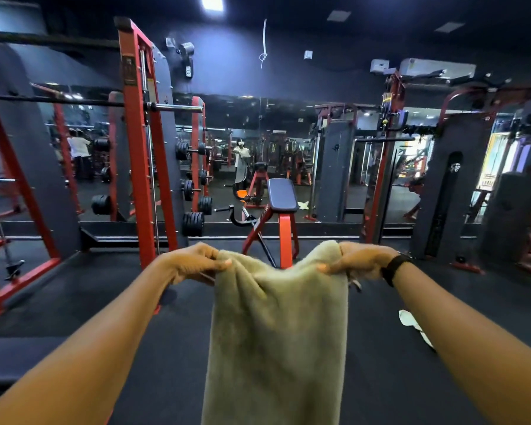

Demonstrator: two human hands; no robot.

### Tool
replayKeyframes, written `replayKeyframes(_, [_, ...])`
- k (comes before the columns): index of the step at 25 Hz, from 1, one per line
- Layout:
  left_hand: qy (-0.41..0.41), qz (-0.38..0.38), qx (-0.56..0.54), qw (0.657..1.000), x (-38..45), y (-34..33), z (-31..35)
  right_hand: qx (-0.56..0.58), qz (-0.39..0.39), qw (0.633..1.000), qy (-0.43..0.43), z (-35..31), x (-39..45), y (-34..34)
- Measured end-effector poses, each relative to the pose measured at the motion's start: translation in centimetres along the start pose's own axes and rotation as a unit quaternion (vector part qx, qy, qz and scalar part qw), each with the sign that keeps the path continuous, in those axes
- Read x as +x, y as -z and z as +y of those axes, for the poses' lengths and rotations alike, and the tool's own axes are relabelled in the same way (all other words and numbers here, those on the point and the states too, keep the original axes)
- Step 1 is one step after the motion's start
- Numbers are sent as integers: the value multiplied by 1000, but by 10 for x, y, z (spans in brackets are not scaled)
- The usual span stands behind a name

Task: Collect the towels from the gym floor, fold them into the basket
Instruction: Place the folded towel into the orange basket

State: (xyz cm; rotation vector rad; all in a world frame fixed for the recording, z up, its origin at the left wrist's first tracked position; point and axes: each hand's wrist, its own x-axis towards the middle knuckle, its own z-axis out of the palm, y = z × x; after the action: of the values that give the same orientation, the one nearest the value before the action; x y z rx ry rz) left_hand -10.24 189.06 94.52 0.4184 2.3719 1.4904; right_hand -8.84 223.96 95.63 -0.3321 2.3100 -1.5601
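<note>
A fluffy, matt cloth towel point(276, 326) is seen; the floor point(380, 378) looks dull and rubbery, the rack point(137, 142) painted metal, the mirror point(258, 161) glossy.

We held a plain pale olive-beige towel point(276, 326). The floor point(166, 348) was dark charcoal. The racks point(138, 167) were red with black weight plates point(193, 223), the bench pad point(282, 194) was dark navy on red legs, and a second towel point(410, 320) was white.

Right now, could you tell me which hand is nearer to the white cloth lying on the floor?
Right. The right hand grips the beige towel up and left of the white cloth; the left hand holds the towel's other corner, farther left.
</note>
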Motion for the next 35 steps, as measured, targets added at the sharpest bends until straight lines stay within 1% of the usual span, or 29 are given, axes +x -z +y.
replayKeyframes(2, [-46,39,-123,991,-3,6,3,129,76,985,82,-2,-1,10])
replayKeyframes(3, [-43,28,-127,991,-4,9,7,173,74,977,98,-1,-2,14])
replayKeyframes(4, [-18,-3,-83,996,-5,10,10,181,39,979,84,-1,-6,11])
replayKeyframes(5, [14,-33,-26,999,-8,7,11,142,8,989,48,4,-8,6])
replayKeyframes(6, [19,-35,3,999,-10,4,10,101,-11,995,11,12,-9,2])
replayKeyframes(7, [-5,-12,-5,1000,-9,2,8,77,-6,997,9,14,-8,-1])
replayKeyframes(9, [-53,66,-117,990,-8,3,9,125,52,987,81,7,-7,4])
replayKeyframes(10, [-63,77,-151,983,-10,6,12,161,78,978,109,3,-9,9])
replayKeyframes(11, [-61,63,-142,986,-10,8,16,185,78,972,121,0,-12,11])
replayKeyframes(12, [-46,38,-111,992,-12,7,22,177,46,977,106,-1,-15,10])
replayKeyframes(13, [-33,39,-87,995,-13,3,26,134,13,988,69,1,-16,3])
replayKeyframes(14, [-38,68,-88,993,-12,0,26,88,0,996,31,5,-16,-2])
replayKeyframes(15, [-61,96,-110,987,-11,-3,26,63,15,998,27,6,-15,-6])
replayKeyframes(16, [-83,117,-150,978,-11,-5,25,72,58,994,60,5,-13,-8])
replayKeyframes(17, [-94,125,-184,970,-12,-7,26,127,104,981,99,5,-11,-5])
replayKeyframes(18, [-96,123,-200,967,-11,-7,25,179,124,968,125,4,-11,-1])
replayKeyframes(19, [-92,119,-194,969,-10,-7,25,195,109,966,130,3,-12,1])
replayKeyframes(20, [-96,124,-180,971,-10,-8,28,173,75,975,115,4,-13,-1])
replayKeyframes(22, [-118,166,-168,964,-12,-9,33,86,22,995,54,10,-12,-6])
replayKeyframes(23, [-125,170,-188,959,-11,-7,33,72,29,995,56,10,-10,-6])
replayKeyframes(25, [-111,139,-231,957,-14,-5,33,133,84,982,102,4,-8,1])
replayKeyframes(27, [-61,105,-152,981,-15,-1,30,167,68,976,121,-2,-12,4])
replayKeyframes(28, [-47,116,-119,985,-17,-1,30,127,44,986,96,-3,-14,1])
replayKeyframes(29, [-48,144,-121,981,-18,-1,31,76,35,994,69,0,-12,-2])
replayKeyframes(30, [-57,173,-151,972,-17,-1,31,42,44,996,66,4,-10,-2])
replayKeyframes(31, [-72,185,-189,962,-16,-1,31,50,79,992,81,4,-6,-1])
replayKeyframes(32, [-77,175,-211,959,-16,-1,33,80,129,983,106,0,-3,0])
replayKeyframes(34, [-81,113,-178,974,-15,-3,42,165,222,950,149,-15,-1,2])
replayKeyframes(35, [-93,108,-160,977,-12,-4,47,201,251,934,155,-25,-2,3])
